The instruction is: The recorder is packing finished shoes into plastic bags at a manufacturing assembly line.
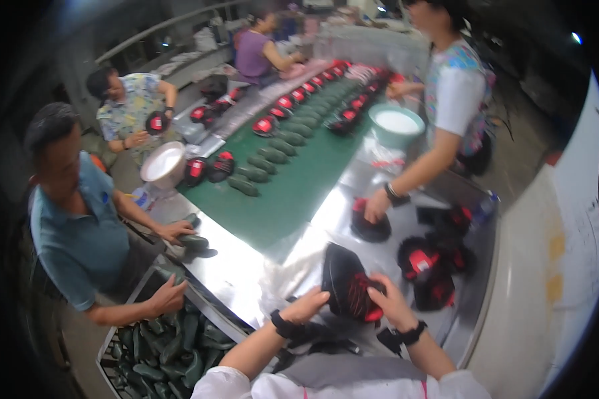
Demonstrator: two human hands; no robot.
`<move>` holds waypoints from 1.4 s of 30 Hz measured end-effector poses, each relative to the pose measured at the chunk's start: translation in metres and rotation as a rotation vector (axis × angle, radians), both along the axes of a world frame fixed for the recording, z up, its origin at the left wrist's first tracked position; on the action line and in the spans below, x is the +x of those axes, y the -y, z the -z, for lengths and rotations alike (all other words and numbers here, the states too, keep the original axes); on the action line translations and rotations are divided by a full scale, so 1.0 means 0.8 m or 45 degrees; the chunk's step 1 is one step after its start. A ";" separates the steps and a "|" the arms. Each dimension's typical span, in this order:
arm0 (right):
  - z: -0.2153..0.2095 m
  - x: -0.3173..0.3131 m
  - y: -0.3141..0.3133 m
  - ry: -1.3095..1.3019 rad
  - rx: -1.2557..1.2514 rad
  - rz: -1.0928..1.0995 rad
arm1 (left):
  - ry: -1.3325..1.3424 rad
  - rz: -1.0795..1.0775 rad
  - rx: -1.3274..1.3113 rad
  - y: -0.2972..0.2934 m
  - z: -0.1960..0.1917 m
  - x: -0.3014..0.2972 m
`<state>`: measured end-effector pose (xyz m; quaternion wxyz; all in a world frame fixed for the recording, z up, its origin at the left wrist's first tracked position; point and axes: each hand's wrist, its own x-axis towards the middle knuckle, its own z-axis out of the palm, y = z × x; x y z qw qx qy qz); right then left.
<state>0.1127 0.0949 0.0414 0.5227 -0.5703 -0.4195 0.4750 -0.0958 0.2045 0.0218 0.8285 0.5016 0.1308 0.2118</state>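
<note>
Between my two hands is a black shoe upper [343, 276] with red laces and red trim, held tilted over the near end of the metal table. My left hand [305, 307] grips its left lower edge, the thumb pressed against the side. Closed around the right edge, beside the red part, is my right hand [393, 304]. Fingers under the upper are hidden. To the right of my right hand lie more black and red shoe uppers [420, 261] in a loose pile.
A green conveyor belt [246, 219] carries rows of green shoe lasts [273, 154] and shoe uppers [264, 126]. At left a co-worker [80, 219] handles lasts over a crate [106, 359] full of them. At right another co-worker's hand [378, 205] touches an upper near a green bowl [406, 136].
</note>
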 end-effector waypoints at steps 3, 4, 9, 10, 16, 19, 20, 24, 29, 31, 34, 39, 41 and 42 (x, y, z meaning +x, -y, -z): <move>0.034 0.007 0.016 0.053 0.066 0.002 | -0.346 -0.120 0.029 -0.006 -0.012 0.016; 0.028 0.000 0.021 -0.081 0.061 0.036 | -0.433 -0.244 -0.082 -0.006 -0.010 0.016; 0.027 0.001 0.014 -0.280 -0.191 0.093 | -0.405 -0.637 0.145 -0.163 -0.028 -0.039; 0.023 -0.004 0.007 -0.278 -0.181 0.038 | -0.556 -0.961 0.898 -0.220 0.004 -0.085; 0.013 -0.002 0.002 -0.093 -0.144 -0.070 | -0.551 -1.470 -0.120 -0.353 -0.097 -0.143; -0.003 -0.010 -0.013 0.316 0.046 -0.081 | -0.337 -0.856 0.026 -0.302 -0.049 -0.111; -0.010 -0.011 -0.018 0.459 0.114 -0.123 | -0.460 -0.613 0.116 -0.270 -0.040 -0.092; -0.016 -0.040 -0.041 0.989 0.422 -0.328 | -0.844 0.337 0.799 -0.146 0.021 -0.056; -0.016 -0.038 0.005 1.206 0.309 -0.899 | -0.896 0.468 1.275 -0.047 0.019 -0.076; -0.023 -0.041 0.021 1.150 0.079 -0.978 | -0.922 0.380 1.521 -0.025 0.017 -0.105; -0.001 -0.032 0.035 1.177 -0.026 -1.232 | -1.089 0.270 1.496 0.012 -0.030 -0.113; -0.017 -0.043 0.002 1.081 0.144 -1.076 | -1.260 -0.009 1.214 0.054 0.000 -0.176; -0.022 -0.042 -0.019 1.136 0.191 -0.884 | -1.474 0.056 1.166 0.039 0.022 -0.198; -0.023 -0.039 -0.030 1.168 0.187 -0.814 | -1.673 0.149 1.115 0.035 0.026 -0.202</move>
